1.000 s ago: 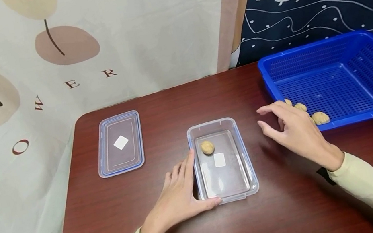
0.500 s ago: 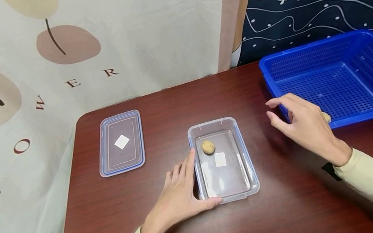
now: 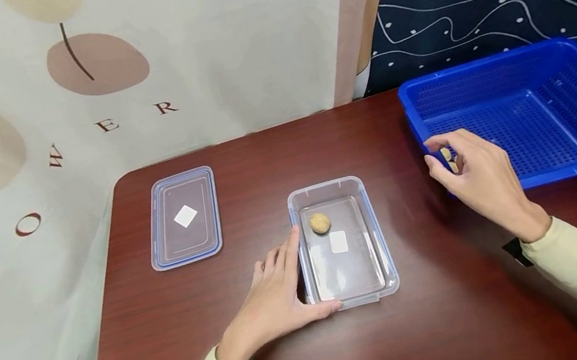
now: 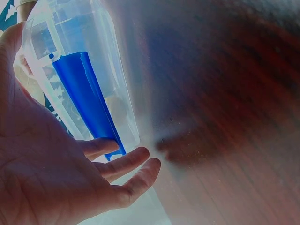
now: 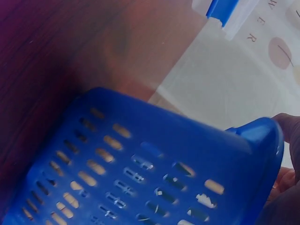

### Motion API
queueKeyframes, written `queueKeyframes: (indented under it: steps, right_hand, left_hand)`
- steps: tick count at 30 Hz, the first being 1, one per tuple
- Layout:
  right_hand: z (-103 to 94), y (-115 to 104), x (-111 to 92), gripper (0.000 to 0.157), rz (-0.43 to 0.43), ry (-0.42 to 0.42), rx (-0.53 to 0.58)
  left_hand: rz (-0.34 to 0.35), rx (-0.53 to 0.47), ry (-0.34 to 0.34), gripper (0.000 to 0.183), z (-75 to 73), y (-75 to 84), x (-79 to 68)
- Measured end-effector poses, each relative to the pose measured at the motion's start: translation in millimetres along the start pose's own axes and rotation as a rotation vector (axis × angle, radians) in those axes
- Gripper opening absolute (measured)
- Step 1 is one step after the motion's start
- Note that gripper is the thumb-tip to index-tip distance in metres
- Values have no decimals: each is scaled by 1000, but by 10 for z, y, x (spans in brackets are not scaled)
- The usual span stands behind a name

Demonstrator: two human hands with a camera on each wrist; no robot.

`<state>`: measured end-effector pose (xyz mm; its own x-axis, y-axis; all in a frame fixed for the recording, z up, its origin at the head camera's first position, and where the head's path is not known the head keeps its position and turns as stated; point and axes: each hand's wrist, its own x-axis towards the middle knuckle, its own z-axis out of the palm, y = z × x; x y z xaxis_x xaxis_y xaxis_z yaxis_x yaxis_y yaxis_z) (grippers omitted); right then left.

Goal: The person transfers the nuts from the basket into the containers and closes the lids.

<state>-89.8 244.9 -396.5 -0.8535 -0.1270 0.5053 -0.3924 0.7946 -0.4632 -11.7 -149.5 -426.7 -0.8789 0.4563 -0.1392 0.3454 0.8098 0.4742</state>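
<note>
A walnut [image 3: 320,223] in the far-left part of the clear box [image 3: 382,247] may roll if the box is jolted; the walnuts [image 3: 453,167] at the left end of the blue basket [image 3: 576,170] could slip away if pinched off-centre. Left hand [image 3: 273,300]: fingers extended along the box's left side, thumb at its near edge, unclenched. Right hand [image 3: 487,180]: at the basket's near left corner, thumb and forefinger bowed with a gap between, nothing visibly grasped; its other fingers are largely hidden.

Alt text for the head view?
A person's right-hand grip curves over a blue plastic basket holding walnuts; the left-hand grip rests against an open clear container holding one walnut. A clear lid lies farther left on the brown table.
</note>
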Motion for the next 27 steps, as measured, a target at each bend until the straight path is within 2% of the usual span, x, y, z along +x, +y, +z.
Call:
queueKeyframes:
  steps: [13, 19, 27]
  right_hand:
    - [-45, 178, 105, 22, 102, -36, 8]
    - [-110, 255, 142, 25, 165, -121, -15]
    - [-175, 382, 218, 26, 172, -243, -31]
  left_hand:
    - [12, -13, 15, 142, 12, -17, 0]
    - [5, -7, 4, 142, 23, -20, -2]
    - [-6, -3, -2, 143, 20, -6, 4]
